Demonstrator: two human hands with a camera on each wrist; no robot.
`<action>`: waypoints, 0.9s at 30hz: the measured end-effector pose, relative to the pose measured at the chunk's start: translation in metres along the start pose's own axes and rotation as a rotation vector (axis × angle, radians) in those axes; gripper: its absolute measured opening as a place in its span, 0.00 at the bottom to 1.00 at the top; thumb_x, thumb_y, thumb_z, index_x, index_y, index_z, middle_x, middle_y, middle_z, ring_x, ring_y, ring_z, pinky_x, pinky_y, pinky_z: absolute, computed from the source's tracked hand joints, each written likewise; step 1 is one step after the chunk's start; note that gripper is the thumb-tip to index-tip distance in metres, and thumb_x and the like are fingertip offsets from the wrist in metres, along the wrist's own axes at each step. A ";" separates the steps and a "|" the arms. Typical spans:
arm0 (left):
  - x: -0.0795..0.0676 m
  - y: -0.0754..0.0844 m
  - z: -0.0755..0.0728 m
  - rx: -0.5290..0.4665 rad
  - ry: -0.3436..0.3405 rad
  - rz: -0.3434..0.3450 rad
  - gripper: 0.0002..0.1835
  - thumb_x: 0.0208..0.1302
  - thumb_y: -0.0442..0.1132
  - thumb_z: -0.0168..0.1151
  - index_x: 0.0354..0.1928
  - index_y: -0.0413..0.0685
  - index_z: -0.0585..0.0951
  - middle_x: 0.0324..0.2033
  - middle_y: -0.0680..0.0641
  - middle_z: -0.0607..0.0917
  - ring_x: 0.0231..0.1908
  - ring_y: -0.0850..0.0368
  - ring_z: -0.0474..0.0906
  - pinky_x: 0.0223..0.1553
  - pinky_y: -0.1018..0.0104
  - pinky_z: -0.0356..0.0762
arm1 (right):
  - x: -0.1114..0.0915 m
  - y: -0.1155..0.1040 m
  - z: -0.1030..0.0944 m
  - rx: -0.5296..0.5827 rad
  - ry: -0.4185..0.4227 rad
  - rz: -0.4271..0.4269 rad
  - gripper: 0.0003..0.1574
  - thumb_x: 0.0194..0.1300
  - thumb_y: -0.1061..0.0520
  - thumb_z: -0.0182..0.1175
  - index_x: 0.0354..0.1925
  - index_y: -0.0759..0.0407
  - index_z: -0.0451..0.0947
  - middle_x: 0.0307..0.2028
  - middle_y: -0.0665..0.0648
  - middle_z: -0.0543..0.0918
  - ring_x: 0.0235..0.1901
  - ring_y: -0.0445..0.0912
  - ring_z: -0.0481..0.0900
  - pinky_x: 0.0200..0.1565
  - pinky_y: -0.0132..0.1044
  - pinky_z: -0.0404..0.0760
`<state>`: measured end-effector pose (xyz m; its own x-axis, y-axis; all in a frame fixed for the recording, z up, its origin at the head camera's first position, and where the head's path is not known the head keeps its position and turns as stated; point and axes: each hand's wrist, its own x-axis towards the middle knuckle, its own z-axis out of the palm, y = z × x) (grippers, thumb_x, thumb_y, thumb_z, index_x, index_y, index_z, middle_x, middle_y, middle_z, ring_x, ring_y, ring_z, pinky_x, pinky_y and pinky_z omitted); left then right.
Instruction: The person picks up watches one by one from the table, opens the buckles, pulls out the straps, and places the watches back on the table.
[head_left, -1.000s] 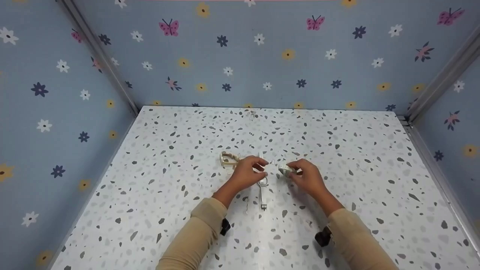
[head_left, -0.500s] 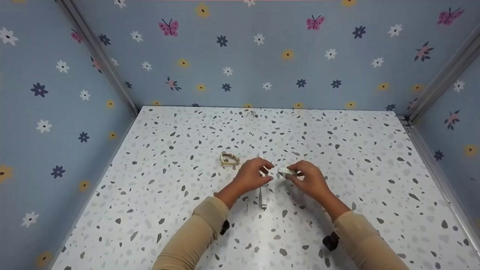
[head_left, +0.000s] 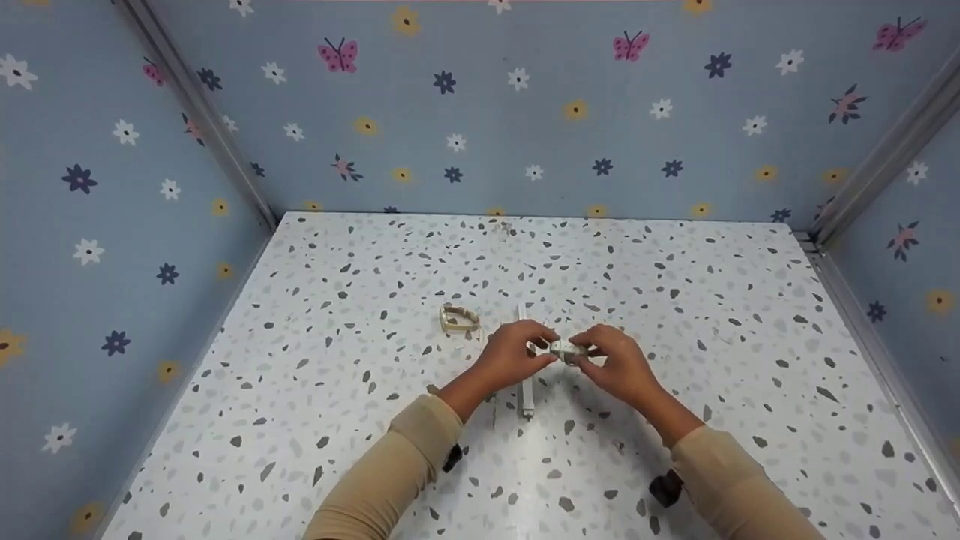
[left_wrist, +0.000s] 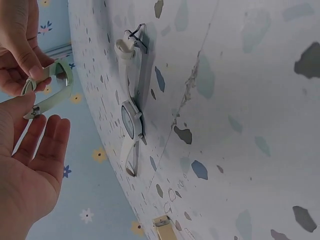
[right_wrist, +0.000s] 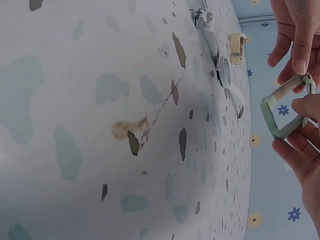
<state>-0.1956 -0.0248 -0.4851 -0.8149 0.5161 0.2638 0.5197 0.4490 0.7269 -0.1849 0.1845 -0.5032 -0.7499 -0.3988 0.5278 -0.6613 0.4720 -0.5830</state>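
Note:
A pale green wristwatch, its strap formed into a loop, is held up above the table between both hands. My left hand pinches the strap at its buckle end with thumb and fingers. My right hand grips the opposite side of the loop, thumb inside it in the right wrist view. Below the left hand a white wristwatch lies stretched out, its middle covered by that hand in the head view. Left of the hands stands a gold-beige wristwatch, also closed in a loop.
The speckled white table has blue floral panels along its back and sides. Metal frame posts stand at the corners. Dark wrist devices sit under the sleeves.
My left hand has moved right, over the white watch, and now takes hold of the green watch. The right hand keeps its grip, turning the green watch slightly.

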 end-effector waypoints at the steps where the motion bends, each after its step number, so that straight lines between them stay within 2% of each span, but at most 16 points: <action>1: 0.000 0.000 0.000 0.006 0.005 0.007 0.12 0.54 0.39 0.63 0.41 0.47 0.80 0.38 0.51 0.80 0.37 0.54 0.79 0.33 0.72 0.77 | 0.000 0.000 0.000 0.002 0.001 -0.003 0.16 0.46 0.68 0.66 0.37 0.59 0.79 0.32 0.52 0.78 0.32 0.45 0.76 0.29 0.44 0.80; 7: 0.000 0.001 0.003 -0.025 0.009 -0.020 0.09 0.55 0.37 0.62 0.39 0.47 0.79 0.35 0.52 0.79 0.35 0.63 0.78 0.32 0.76 0.76 | -0.001 0.001 0.003 0.031 0.010 -0.001 0.17 0.45 0.69 0.66 0.37 0.59 0.78 0.33 0.52 0.78 0.33 0.46 0.77 0.28 0.44 0.81; 11: -0.001 0.003 0.003 -0.059 0.011 -0.044 0.09 0.55 0.36 0.62 0.40 0.46 0.79 0.35 0.52 0.79 0.35 0.64 0.77 0.33 0.78 0.75 | -0.002 -0.001 0.004 0.049 0.013 0.026 0.15 0.48 0.66 0.66 0.38 0.59 0.78 0.35 0.53 0.78 0.35 0.47 0.77 0.28 0.47 0.80; 14: -0.002 0.005 0.003 -0.062 0.020 -0.059 0.09 0.55 0.35 0.62 0.39 0.46 0.79 0.35 0.52 0.79 0.35 0.66 0.77 0.33 0.78 0.75 | -0.004 -0.001 0.005 0.071 0.014 0.046 0.16 0.48 0.66 0.66 0.39 0.61 0.77 0.36 0.55 0.78 0.35 0.51 0.78 0.29 0.49 0.80; 18: -0.003 0.007 0.001 -0.076 0.033 -0.071 0.10 0.55 0.35 0.62 0.40 0.46 0.78 0.36 0.53 0.79 0.35 0.67 0.76 0.33 0.79 0.75 | -0.007 -0.001 0.006 0.136 0.022 0.124 0.19 0.47 0.66 0.66 0.42 0.62 0.76 0.39 0.56 0.77 0.37 0.57 0.77 0.32 0.47 0.80; 21: -0.004 0.007 0.000 -0.101 0.041 -0.066 0.10 0.56 0.36 0.61 0.41 0.46 0.78 0.36 0.53 0.79 0.36 0.66 0.76 0.34 0.78 0.75 | -0.011 -0.001 0.007 0.191 0.034 0.208 0.20 0.49 0.63 0.65 0.43 0.58 0.77 0.40 0.53 0.77 0.40 0.51 0.77 0.35 0.40 0.81; 24: -0.004 0.006 0.001 -0.123 0.051 -0.052 0.10 0.56 0.37 0.61 0.41 0.47 0.78 0.36 0.54 0.78 0.36 0.67 0.76 0.34 0.78 0.75 | -0.009 -0.014 0.003 0.285 0.039 0.284 0.17 0.51 0.64 0.64 0.43 0.61 0.77 0.40 0.56 0.77 0.41 0.50 0.77 0.39 0.43 0.79; 27: -0.005 0.005 0.002 -0.129 0.065 -0.040 0.10 0.56 0.38 0.61 0.41 0.49 0.78 0.36 0.55 0.78 0.36 0.69 0.75 0.33 0.78 0.75 | -0.007 -0.028 -0.002 0.362 0.046 0.339 0.15 0.51 0.68 0.62 0.41 0.66 0.77 0.40 0.62 0.77 0.42 0.52 0.76 0.41 0.48 0.78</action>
<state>-0.1887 -0.0232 -0.4839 -0.8513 0.4498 0.2702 0.4525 0.3688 0.8119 -0.1617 0.1759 -0.4892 -0.9276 -0.2314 0.2933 -0.3499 0.2627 -0.8992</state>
